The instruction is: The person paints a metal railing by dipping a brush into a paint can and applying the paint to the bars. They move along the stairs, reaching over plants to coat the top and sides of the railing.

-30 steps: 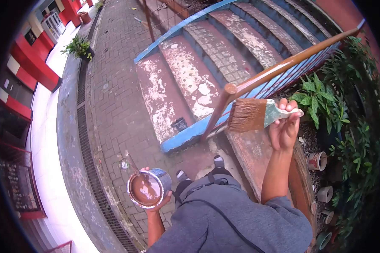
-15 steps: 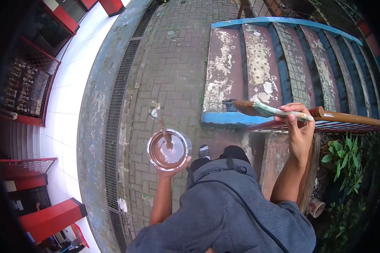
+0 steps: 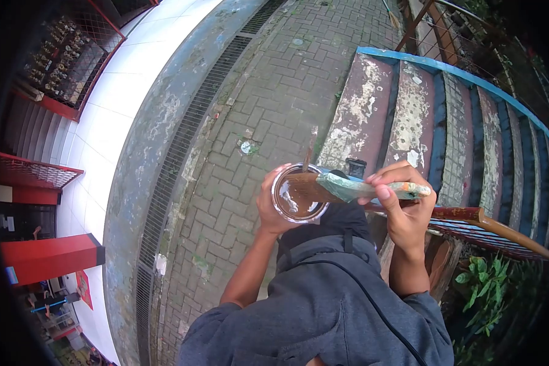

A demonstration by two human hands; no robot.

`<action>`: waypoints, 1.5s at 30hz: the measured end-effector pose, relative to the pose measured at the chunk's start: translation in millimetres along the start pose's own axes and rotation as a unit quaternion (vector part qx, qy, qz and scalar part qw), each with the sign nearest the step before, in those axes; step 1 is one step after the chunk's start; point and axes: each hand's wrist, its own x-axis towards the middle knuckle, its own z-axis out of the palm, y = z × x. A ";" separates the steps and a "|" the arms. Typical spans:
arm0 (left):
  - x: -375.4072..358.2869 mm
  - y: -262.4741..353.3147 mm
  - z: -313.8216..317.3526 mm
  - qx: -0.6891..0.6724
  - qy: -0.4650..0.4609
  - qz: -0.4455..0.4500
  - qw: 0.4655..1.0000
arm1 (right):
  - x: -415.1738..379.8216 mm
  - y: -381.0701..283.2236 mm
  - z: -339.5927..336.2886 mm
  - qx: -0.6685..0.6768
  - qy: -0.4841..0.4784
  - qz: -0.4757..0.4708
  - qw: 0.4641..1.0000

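Observation:
An open metal can (image 3: 294,220) of brown paint (image 3: 291,196) is held by my left hand (image 3: 270,201), its fingers curled around the can's left side. A paint-coated stick (image 3: 308,147) rises from the far side of the can. My right hand (image 3: 404,210) pinches the pale, paint-stained handle of a wide paintbrush (image 3: 341,185) between thumb and fingers. The brush points left, and its brown bristles overlap the can's mouth. Both hands are in front of my torso, above the paving.
On the right, blue-edged steps (image 3: 409,116) show worn, peeling paint. A brown handrail (image 3: 512,232) runs beside them, with leafy plants (image 3: 485,287) below. Brick paving (image 3: 226,244) borders a long drain grate (image 3: 183,128) and a white tiled walkway (image 3: 119,116) on the left.
My right hand has brought the paintbrush left and down from the steps to the paint can. The can, in my left hand, has come closer to it. The view has turned.

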 end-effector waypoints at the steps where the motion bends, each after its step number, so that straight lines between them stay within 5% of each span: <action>1: 3.6 0.9 0.2 0.019 -0.001 0.010 1.000 | 2.1 3.0 -0.4 -0.024 -0.006 0.001 1.000; 11: 38.6 -18.4 22.7 0.099 -0.009 0.057 0.993 | 45.1 11.8 2.2 -0.176 -0.017 -0.025 0.984; 18: 80.2 -47.6 65.4 0.117 -0.016 0.053 0.992 | 117.2 28.8 -18.9 -0.271 -0.082 -0.126 0.951; 33: 278.3 -160.2 264.3 0.054 -0.108 0.027 0.992 | 370.4 94.2 -186.1 -0.246 -0.064 -0.067 0.965; 38: 378.5 -160.9 349.3 0.007 -0.144 0.010 0.990 | 457.9 64.4 -277.7 -0.236 -0.023 -0.066 0.969; 42: 454.8 -127.8 408.9 -0.023 -0.188 0.047 0.981 | 474.8 31.3 -333.9 -0.230 0.097 -0.113 0.962; 45: 481.8 -104.4 446.1 -0.071 -0.227 -0.006 0.971 | 467.8 2.6 -364.7 -0.211 0.193 -0.135 0.949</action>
